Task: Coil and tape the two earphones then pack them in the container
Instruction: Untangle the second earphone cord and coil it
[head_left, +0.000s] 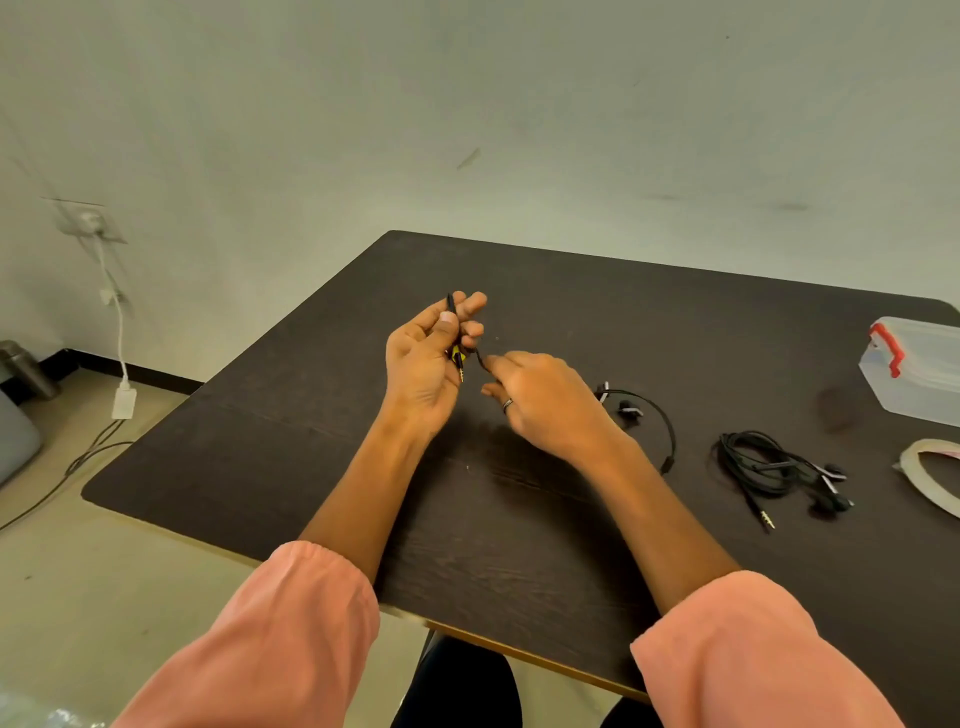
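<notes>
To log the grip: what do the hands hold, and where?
First earphone: left hand grips its plug end, right hand pinches the cable beside it.

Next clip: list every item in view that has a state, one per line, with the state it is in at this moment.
Left hand: grip on the plug end of the first black earphone cable.
Right hand: pinches the same cable near the plug.
First black earphone cable: mostly uncoiled, its far part trailing on the dark wooden table.
Second black earphone: loosely bundled, untaped, on the table.
Clear plastic container with red latch: lid on.
Tape roll: flat on the table.
</notes>
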